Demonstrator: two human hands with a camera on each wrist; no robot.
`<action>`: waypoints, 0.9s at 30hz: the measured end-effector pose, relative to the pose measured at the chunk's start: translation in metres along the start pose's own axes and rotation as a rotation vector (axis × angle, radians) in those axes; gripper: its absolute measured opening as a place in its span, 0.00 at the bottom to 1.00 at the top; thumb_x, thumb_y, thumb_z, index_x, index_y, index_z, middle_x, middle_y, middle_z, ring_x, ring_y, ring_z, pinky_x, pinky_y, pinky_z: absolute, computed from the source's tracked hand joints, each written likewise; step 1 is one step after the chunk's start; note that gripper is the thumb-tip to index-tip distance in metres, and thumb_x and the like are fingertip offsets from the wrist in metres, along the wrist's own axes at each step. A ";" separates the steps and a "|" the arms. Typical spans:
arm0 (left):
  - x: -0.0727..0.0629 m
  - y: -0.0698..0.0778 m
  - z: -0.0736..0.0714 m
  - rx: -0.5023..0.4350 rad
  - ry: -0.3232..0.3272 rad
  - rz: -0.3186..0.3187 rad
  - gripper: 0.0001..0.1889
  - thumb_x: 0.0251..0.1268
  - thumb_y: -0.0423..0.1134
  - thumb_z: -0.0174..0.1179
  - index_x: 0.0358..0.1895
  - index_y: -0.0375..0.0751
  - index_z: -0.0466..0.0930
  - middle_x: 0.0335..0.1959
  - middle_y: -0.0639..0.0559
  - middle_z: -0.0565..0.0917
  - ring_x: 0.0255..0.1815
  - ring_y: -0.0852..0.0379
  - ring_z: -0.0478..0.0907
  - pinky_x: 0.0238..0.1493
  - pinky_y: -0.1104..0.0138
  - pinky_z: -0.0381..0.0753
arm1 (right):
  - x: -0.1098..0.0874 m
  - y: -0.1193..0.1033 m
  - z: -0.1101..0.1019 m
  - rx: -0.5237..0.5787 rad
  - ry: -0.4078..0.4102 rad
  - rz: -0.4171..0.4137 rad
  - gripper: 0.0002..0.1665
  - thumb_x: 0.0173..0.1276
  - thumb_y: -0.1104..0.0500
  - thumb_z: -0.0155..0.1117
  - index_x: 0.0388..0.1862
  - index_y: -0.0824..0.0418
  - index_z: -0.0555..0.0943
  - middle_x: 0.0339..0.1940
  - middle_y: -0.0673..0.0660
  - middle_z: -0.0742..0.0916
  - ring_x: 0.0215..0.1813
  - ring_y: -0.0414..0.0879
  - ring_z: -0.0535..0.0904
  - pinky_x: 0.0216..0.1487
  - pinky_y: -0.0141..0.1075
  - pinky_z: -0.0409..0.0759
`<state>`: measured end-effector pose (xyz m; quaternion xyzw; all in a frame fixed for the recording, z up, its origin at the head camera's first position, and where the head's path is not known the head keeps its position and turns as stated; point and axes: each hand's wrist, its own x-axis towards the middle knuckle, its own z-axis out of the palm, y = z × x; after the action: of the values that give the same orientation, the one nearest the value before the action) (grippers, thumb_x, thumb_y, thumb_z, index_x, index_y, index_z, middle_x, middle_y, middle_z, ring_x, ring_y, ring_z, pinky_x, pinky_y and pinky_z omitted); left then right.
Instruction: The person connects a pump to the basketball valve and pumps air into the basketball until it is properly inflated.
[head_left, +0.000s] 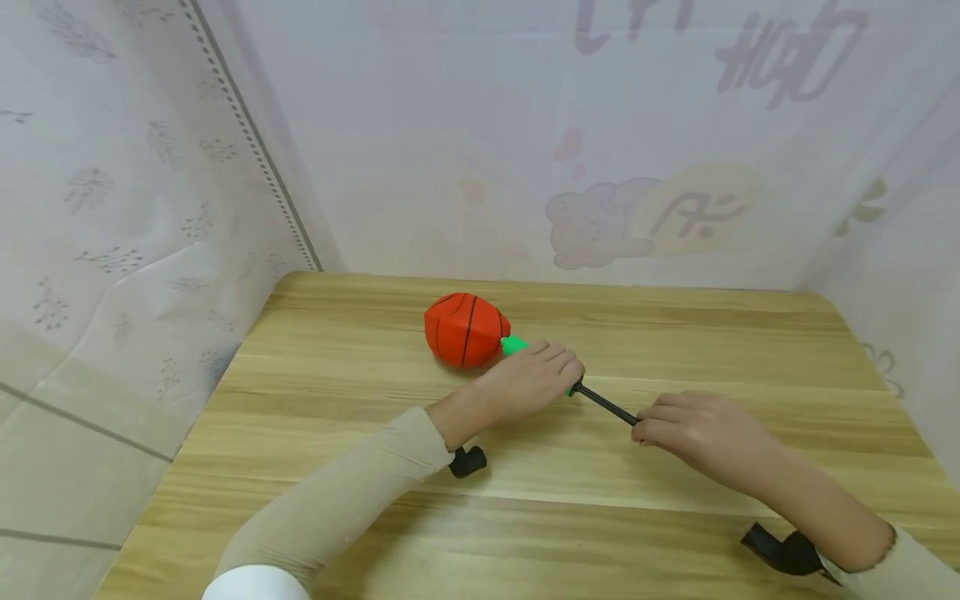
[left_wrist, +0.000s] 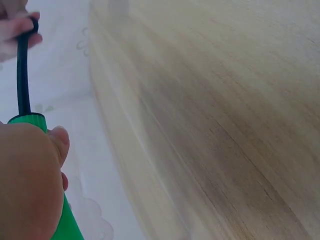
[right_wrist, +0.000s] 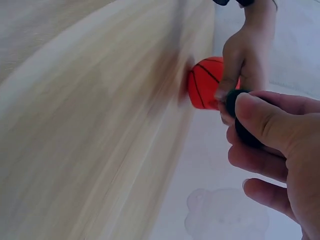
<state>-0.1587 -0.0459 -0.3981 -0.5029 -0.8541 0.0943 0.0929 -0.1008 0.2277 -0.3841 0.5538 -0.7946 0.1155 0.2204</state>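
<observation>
Right of one red ball (head_left: 465,331) on the worktop (head_left: 697,333), holds one green pump (head_left: 513,344) in the left grip (head_left: 531,381), mostly hiding its barrel (left_wrist: 68,227); pinches its one black handle (right_wrist: 247,134) in the right grip (head_left: 701,437), farther from the ball, partly covering it. Cannot make out the join of pump and ball.

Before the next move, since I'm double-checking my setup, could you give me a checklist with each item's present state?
1. Left hand gripping the green pump barrel: ok.
2. Right hand holding the black pump handle: ok.
3. Black pump rod showing between the hands: ok, a length is out.
4. Pump's green front end securely joined to the basketball: cannot tell; they meet, but the joint's inside is hidden.
5. Basketball evenly round: not ok, angular sides.
</observation>
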 end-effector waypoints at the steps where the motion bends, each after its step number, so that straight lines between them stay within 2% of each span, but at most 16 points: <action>1: 0.000 0.000 0.000 0.008 -0.001 -0.002 0.08 0.82 0.38 0.45 0.56 0.43 0.71 0.49 0.55 0.76 0.51 0.58 0.71 0.54 0.68 0.70 | 0.004 0.002 0.002 -0.002 -0.009 -0.011 0.29 0.85 0.49 0.35 0.36 0.52 0.85 0.34 0.45 0.88 0.34 0.40 0.83 0.32 0.32 0.82; 3: 0.001 0.000 0.001 0.025 0.003 -0.006 0.09 0.82 0.38 0.45 0.56 0.43 0.71 0.48 0.55 0.76 0.51 0.57 0.71 0.54 0.68 0.70 | 0.011 0.006 0.006 0.005 -0.026 -0.028 0.30 0.85 0.50 0.35 0.37 0.54 0.85 0.34 0.46 0.88 0.34 0.41 0.83 0.32 0.33 0.82; 5: 0.001 0.000 0.001 0.036 0.006 -0.012 0.09 0.82 0.37 0.45 0.56 0.43 0.71 0.47 0.55 0.76 0.50 0.57 0.71 0.54 0.68 0.70 | 0.018 0.009 0.010 0.016 -0.039 -0.035 0.26 0.84 0.52 0.39 0.38 0.55 0.85 0.35 0.46 0.88 0.34 0.41 0.83 0.32 0.32 0.82; 7: 0.001 -0.001 0.001 0.047 0.008 -0.017 0.09 0.82 0.36 0.45 0.56 0.43 0.71 0.47 0.55 0.75 0.50 0.58 0.71 0.54 0.68 0.70 | 0.024 0.013 0.014 0.028 -0.046 -0.040 0.21 0.83 0.53 0.45 0.38 0.56 0.85 0.35 0.46 0.88 0.35 0.40 0.83 0.33 0.31 0.81; 9: 0.001 -0.001 0.001 0.048 0.011 -0.020 0.09 0.82 0.36 0.45 0.56 0.44 0.71 0.46 0.55 0.75 0.49 0.58 0.71 0.53 0.68 0.70 | 0.029 0.015 0.019 0.036 -0.049 -0.045 0.11 0.78 0.57 0.57 0.38 0.57 0.85 0.35 0.46 0.88 0.35 0.40 0.82 0.34 0.31 0.81; 12: 0.002 -0.001 0.002 0.031 0.015 -0.015 0.08 0.82 0.37 0.46 0.55 0.44 0.72 0.47 0.55 0.76 0.49 0.58 0.71 0.52 0.68 0.69 | 0.036 0.018 0.025 0.043 -0.047 -0.047 0.01 0.69 0.61 0.66 0.38 0.57 0.84 0.34 0.45 0.87 0.35 0.39 0.82 0.35 0.30 0.80; 14: 0.002 0.000 0.002 0.022 0.014 -0.012 0.08 0.82 0.38 0.45 0.54 0.44 0.72 0.47 0.55 0.76 0.49 0.58 0.70 0.52 0.68 0.68 | 0.040 0.019 0.029 0.044 -0.041 -0.045 0.04 0.64 0.63 0.70 0.38 0.57 0.85 0.34 0.45 0.87 0.35 0.39 0.82 0.36 0.30 0.81; 15: 0.002 0.000 0.002 0.019 0.012 -0.012 0.08 0.82 0.38 0.45 0.54 0.44 0.72 0.47 0.55 0.76 0.50 0.57 0.70 0.53 0.68 0.68 | 0.041 0.020 0.031 0.044 -0.039 -0.044 0.03 0.65 0.62 0.70 0.38 0.57 0.85 0.34 0.46 0.87 0.35 0.39 0.82 0.36 0.29 0.81; 19: 0.000 -0.001 0.000 0.005 0.010 -0.006 0.07 0.83 0.39 0.45 0.53 0.45 0.72 0.48 0.56 0.76 0.50 0.58 0.70 0.53 0.68 0.68 | 0.044 0.020 0.034 0.037 -0.029 -0.045 0.08 0.59 0.64 0.74 0.37 0.57 0.85 0.34 0.46 0.87 0.34 0.39 0.82 0.34 0.29 0.80; 22: -0.002 -0.003 -0.001 -0.014 0.006 0.000 0.07 0.82 0.38 0.46 0.54 0.45 0.72 0.49 0.56 0.76 0.51 0.58 0.71 0.55 0.68 0.69 | 0.041 0.018 0.033 0.016 -0.014 -0.061 0.02 0.65 0.62 0.69 0.37 0.57 0.85 0.33 0.47 0.88 0.34 0.39 0.82 0.33 0.29 0.80; 23: -0.002 -0.004 -0.001 -0.016 0.004 0.002 0.07 0.82 0.38 0.47 0.54 0.45 0.71 0.49 0.56 0.76 0.51 0.58 0.71 0.55 0.69 0.69 | 0.038 0.017 0.031 0.010 -0.016 -0.064 0.03 0.70 0.60 0.65 0.37 0.57 0.85 0.34 0.47 0.88 0.34 0.40 0.83 0.33 0.30 0.81; 27: -0.004 -0.005 0.001 -0.005 -0.007 0.004 0.07 0.82 0.37 0.47 0.55 0.45 0.71 0.50 0.56 0.76 0.53 0.57 0.71 0.57 0.68 0.69 | 0.026 0.012 0.024 0.016 -0.020 -0.061 0.23 0.84 0.53 0.43 0.38 0.57 0.85 0.35 0.48 0.88 0.34 0.41 0.83 0.34 0.31 0.81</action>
<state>-0.1616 -0.0518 -0.3975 -0.5045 -0.8537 0.0939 0.0885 -0.1246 0.2002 -0.3926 0.5808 -0.7785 0.1094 0.2115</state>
